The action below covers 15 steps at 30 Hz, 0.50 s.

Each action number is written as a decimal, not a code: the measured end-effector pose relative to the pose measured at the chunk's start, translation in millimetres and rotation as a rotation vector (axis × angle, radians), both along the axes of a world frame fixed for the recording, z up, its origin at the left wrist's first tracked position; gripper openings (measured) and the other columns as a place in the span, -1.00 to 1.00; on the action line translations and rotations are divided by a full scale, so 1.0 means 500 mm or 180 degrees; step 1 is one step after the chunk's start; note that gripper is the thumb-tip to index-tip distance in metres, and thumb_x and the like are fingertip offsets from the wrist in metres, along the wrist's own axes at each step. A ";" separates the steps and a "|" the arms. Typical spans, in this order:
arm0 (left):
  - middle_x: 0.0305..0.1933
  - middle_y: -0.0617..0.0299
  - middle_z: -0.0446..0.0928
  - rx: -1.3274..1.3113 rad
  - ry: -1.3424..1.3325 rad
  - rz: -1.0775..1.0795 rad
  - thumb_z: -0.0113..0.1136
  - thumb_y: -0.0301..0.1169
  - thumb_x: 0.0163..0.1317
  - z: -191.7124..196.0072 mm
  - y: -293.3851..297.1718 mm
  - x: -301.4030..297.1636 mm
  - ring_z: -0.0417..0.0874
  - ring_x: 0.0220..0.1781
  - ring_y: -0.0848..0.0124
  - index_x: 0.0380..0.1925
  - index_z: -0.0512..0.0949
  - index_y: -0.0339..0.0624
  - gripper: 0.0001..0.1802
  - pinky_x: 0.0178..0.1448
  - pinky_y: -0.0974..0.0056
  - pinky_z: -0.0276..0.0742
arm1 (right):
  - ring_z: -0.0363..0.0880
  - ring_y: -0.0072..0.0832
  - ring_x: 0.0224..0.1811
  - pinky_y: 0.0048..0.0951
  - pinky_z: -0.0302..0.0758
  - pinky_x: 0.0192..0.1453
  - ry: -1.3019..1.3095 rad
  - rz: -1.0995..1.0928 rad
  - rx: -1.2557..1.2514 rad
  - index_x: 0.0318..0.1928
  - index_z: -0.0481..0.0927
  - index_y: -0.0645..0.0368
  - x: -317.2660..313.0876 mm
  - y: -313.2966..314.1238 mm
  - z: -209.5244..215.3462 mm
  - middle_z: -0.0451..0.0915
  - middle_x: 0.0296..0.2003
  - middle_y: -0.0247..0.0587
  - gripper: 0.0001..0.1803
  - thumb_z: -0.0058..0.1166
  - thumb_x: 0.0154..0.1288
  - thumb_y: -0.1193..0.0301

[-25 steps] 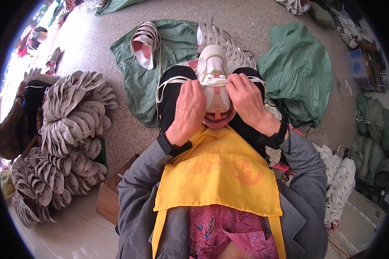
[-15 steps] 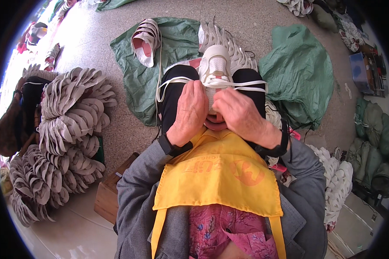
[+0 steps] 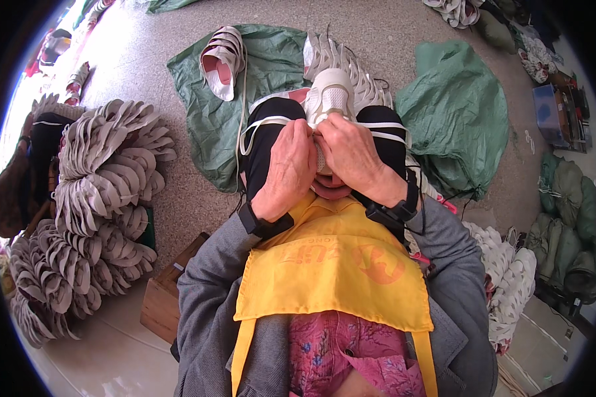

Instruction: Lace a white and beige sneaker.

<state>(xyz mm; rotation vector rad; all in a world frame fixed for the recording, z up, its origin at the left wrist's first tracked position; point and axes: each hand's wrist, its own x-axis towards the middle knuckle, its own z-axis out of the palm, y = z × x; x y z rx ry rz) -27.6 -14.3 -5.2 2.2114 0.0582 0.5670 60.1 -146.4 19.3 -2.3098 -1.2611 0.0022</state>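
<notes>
A white and beige sneaker upper (image 3: 332,83) sits between my knees, toe pointing away from me, its pinkish inner opening facing me. A flat white shoelace (image 3: 266,121) loops out over both dark trouser legs. My left hand (image 3: 286,165) is closed at the left side of the shoe's throat, fingertips pinching the lace. My right hand (image 3: 352,149) lies across the lacing, its fingers bent and closed on the lace close to the left fingertips. Both hands cover most of the eyelets, and the exact grip is hidden.
A row of white shoe uppers (image 3: 359,76) lies beyond my knees, with a strapped upper (image 3: 222,61) on a green sheet (image 3: 205,126). A green sack (image 3: 453,112) is to the right. Piles of grey shoe parts (image 3: 106,172) and a wooden box (image 3: 162,298) stand left.
My right hand has moved leftward and slightly up, over the lacing and close to my left hand. My left hand has shifted slightly left and down.
</notes>
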 end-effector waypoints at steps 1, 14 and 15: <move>-0.27 -0.11 0.43 -0.0015 -0.0004 -0.0010 0.07 -0.63 0.32 0.004 0.001 0.001 0.53 -0.21 -0.15 -0.18 0.35 -0.30 -0.87 -0.16 -0.07 0.45 | 0.65 -0.04 -0.28 -0.14 0.58 -0.23 -0.0017 0.0003 0.0018 -0.24 0.59 0.25 0.001 0.002 0.003 0.54 -0.31 -0.05 -0.90 0.20 0.30 0.49; -0.33 -0.01 0.44 -0.0309 0.0022 -0.0216 0.15 -0.66 0.22 0.017 -0.007 0.009 0.57 -0.31 0.02 -0.13 0.43 -0.28 -0.77 -0.23 0.04 0.50 | 0.40 -0.68 -0.50 -0.54 0.36 -0.43 0.1446 -0.0400 0.0846 -0.33 0.53 0.30 0.047 -0.129 0.082 0.49 -0.46 -0.42 -0.85 0.18 0.42 0.53; -0.34 0.00 0.46 -0.0526 0.0161 -0.0387 0.17 -0.65 0.22 0.030 -0.010 0.006 0.58 -0.34 0.05 -0.13 0.44 -0.28 -0.77 -0.26 0.07 0.51 | 0.44 -0.68 -0.49 -0.53 0.40 -0.43 0.1680 -0.0418 0.0924 -0.32 0.53 0.30 0.048 -0.119 0.079 0.52 -0.46 -0.38 -0.85 0.17 0.42 0.51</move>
